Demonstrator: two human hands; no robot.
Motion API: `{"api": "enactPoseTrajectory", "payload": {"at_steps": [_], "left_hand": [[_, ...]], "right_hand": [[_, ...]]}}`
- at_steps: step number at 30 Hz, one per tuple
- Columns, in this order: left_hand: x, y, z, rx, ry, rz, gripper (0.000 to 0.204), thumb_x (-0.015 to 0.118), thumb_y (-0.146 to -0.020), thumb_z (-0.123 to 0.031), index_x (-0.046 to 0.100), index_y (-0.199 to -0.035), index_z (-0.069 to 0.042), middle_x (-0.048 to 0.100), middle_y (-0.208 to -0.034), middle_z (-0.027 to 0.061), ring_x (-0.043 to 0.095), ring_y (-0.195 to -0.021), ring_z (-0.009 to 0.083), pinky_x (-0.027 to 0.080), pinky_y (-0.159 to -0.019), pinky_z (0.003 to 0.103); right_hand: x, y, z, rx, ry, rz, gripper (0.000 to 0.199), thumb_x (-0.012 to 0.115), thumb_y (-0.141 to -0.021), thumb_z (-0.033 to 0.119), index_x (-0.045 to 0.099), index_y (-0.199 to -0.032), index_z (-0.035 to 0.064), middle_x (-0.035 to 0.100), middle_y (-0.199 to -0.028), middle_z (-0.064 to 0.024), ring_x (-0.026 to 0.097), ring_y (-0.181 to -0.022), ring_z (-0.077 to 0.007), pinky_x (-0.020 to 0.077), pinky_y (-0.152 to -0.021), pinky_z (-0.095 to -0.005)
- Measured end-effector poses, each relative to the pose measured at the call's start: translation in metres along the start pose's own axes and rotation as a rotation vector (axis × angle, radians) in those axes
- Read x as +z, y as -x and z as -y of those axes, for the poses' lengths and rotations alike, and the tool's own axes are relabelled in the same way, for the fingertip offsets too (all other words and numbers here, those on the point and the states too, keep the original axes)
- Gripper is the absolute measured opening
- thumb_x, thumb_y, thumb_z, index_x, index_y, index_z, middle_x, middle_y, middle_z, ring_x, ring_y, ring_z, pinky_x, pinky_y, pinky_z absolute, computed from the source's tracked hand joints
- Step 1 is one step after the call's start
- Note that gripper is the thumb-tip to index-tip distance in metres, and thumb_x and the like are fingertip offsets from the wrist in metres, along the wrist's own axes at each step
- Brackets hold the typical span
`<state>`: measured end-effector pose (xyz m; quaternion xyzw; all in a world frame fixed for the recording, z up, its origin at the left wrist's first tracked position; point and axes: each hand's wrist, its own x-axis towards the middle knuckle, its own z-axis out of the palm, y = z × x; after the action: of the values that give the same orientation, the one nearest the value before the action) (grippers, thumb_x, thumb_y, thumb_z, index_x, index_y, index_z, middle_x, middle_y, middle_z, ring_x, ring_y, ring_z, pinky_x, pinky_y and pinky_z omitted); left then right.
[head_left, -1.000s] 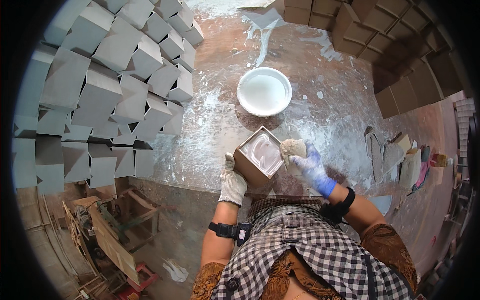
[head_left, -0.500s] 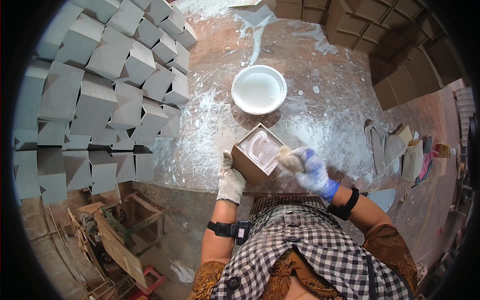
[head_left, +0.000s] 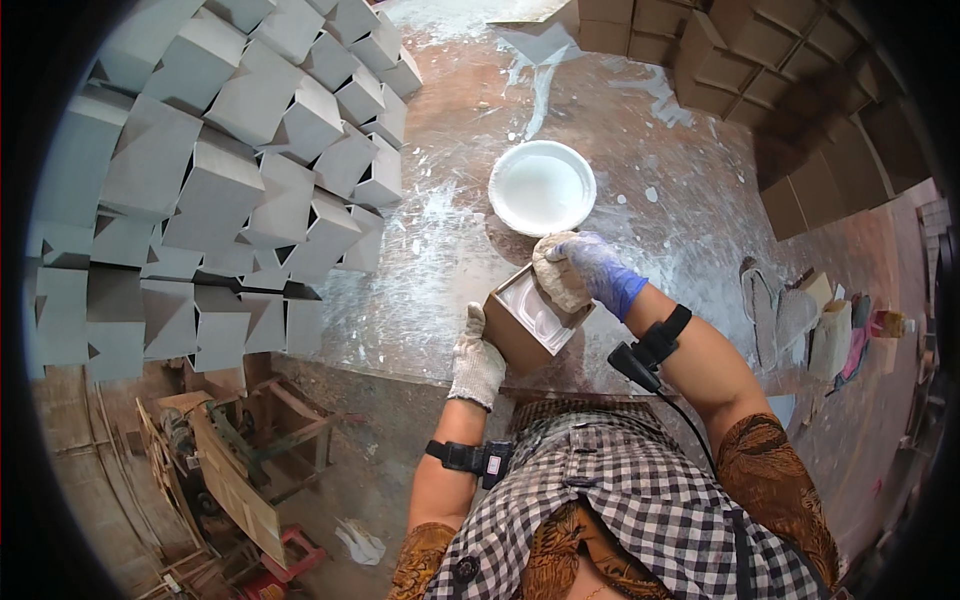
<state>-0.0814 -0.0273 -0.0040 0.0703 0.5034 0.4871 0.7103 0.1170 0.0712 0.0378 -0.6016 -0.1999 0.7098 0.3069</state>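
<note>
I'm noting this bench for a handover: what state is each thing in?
left hand: gloved, holding the small box
right hand: gloved, gripping the sponge
small box: open, smeared white inside
sponge: held over the small box's opening
basin: upright, holding white liquid
pale boxes: stacked
brown boxes: stacked
tabletop: splashed white

you see the desk (head_left: 440, 190) brightly lit, the floor (head_left: 385, 450) at lower left dimmer, deep shadow across the brown boxes (head_left: 835, 165) at upper right, and fisheye distortion bending edges near the blackened corners.
</note>
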Motion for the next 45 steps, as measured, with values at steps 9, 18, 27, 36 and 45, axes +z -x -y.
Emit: {"api": "enactPoseTrajectory", "payload": {"at_steps": [9, 18, 27, 36, 45], "left_hand": [[-0.002, 0.000, 0.000, -0.015, 0.061, -0.013, 0.067, 0.067, -0.074, -0.050, 0.050, -0.117, -0.001, 0.054, -0.115, 0.0111, 0.053, -0.105, 0.0240, 0.043, -0.093, 0.038], [0.015, 0.006, -0.013, -0.068, 0.081, 0.039, 0.069, 0.067, -0.074, -0.051, 0.050, -0.117, 0.000, 0.056, -0.114, 0.0121, 0.054, -0.105, 0.0251, 0.045, -0.094, 0.039], [0.018, 0.011, -0.016, -0.036, 0.020, 0.042, 0.065, 0.065, -0.077, -0.050, 0.052, -0.115, 0.000, 0.058, -0.110, 0.0120, 0.055, -0.102, 0.0222, 0.047, -0.088, 0.036], [0.051, 0.039, -0.054, 0.279, -0.402, 0.073, 0.033, 0.057, -0.089, -0.034, 0.059, -0.098, -0.003, 0.061, -0.085, 0.0029, 0.058, -0.075, 0.0105, 0.050, -0.063, 0.025], [0.037, -0.006, -0.008, 0.135, -1.354, 0.353, 0.035, 0.054, -0.086, -0.027, 0.056, -0.111, -0.004, 0.062, -0.097, 0.0156, 0.061, -0.085, 0.0261, 0.050, -0.072, 0.038]], "right_hand": [[0.033, 0.040, 0.020, -0.300, 0.707, 0.426, 0.042, 0.069, -0.065, 0.010, 0.058, -0.105, 0.0016, 0.063, -0.096, -0.0119, 0.059, -0.090, -0.0208, 0.0463, -0.081, -0.0339], [-0.022, 0.030, 0.026, -0.358, 0.218, 0.444, 0.047, 0.065, -0.066, 0.007, 0.053, -0.111, 0.0004, 0.061, -0.098, -0.0105, 0.056, -0.092, -0.0201, 0.0435, -0.087, -0.0294], [-0.001, 0.082, 0.025, -0.475, 0.938, 0.561, 0.032, 0.065, -0.069, 0.010, 0.062, -0.101, 0.0070, 0.063, -0.089, -0.0075, 0.060, -0.082, -0.0199, 0.0480, -0.076, -0.0312], [-0.111, 0.076, -0.007, -0.424, 0.087, 0.180, 0.046, 0.070, -0.062, 0.005, 0.058, -0.107, 0.0027, 0.062, -0.099, -0.0068, 0.059, -0.093, -0.0197, 0.0466, -0.084, -0.0302], [-0.119, 0.049, -0.066, -0.144, -0.404, 0.085, 0.038, 0.064, -0.077, 0.001, 0.055, -0.115, 0.0021, 0.063, -0.102, -0.0078, 0.061, -0.091, -0.0183, 0.0513, -0.079, -0.0279]]}}
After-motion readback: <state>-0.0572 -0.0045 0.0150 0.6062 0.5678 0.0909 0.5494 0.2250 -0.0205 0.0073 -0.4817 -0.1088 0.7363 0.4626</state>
